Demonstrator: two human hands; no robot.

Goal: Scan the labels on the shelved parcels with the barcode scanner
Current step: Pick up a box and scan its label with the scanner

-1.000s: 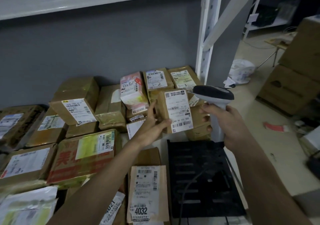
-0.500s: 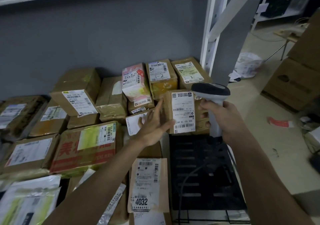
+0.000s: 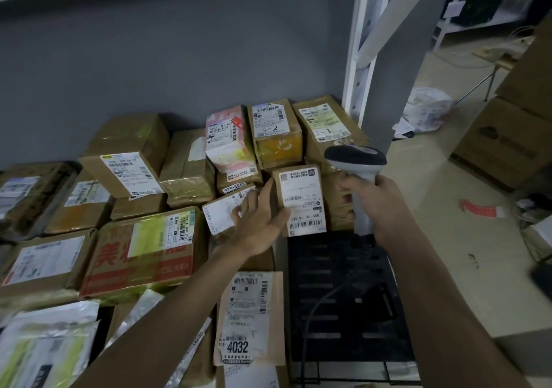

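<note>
Parcels (image 3: 143, 247) crowded the shelf (image 3: 343, 298). The left hand (image 3: 257, 223) lay on a small labelled box (image 3: 301, 201), fingers straight and slightly spread. The right hand (image 3: 379, 205) gripped the scanner (image 3: 355, 157), fingers curled round its handle.

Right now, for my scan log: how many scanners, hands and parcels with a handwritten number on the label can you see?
scanner: 1
hands, left and right: 2
hand-numbered parcels, one and the next: 2
Total: 5
</note>
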